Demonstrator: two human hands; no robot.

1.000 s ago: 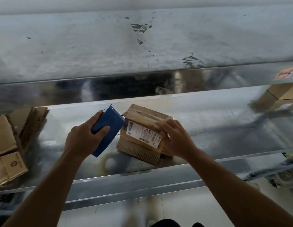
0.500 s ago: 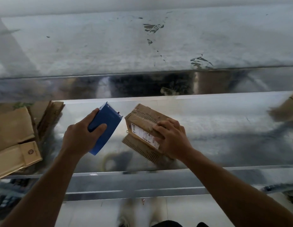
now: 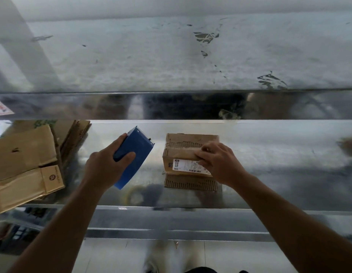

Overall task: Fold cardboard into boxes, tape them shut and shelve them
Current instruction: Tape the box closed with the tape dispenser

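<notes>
A small brown cardboard box (image 3: 183,152) with a white shipping label on its near face sits on the shiny metal shelf (image 3: 269,174). Its torn corrugated flaps lie open at the far and near sides. My right hand (image 3: 220,164) rests on the box's right part, fingers curled over its top edge. My left hand (image 3: 106,166) grips a blue tape dispenser (image 3: 134,154), held tilted just left of the box and apart from it.
Flattened cardboard boxes (image 3: 23,166) are stacked at the shelf's left end, one with a round logo. A higher metal shelf (image 3: 171,56) runs across above. A brown blur (image 3: 348,144) sits at the right edge. The floor shows below.
The box has been turned from a slanted pose to square with the shelf edge. The blue dispenser has drawn a little away to the left. The view shifted, bringing the left cardboard stack further in.
</notes>
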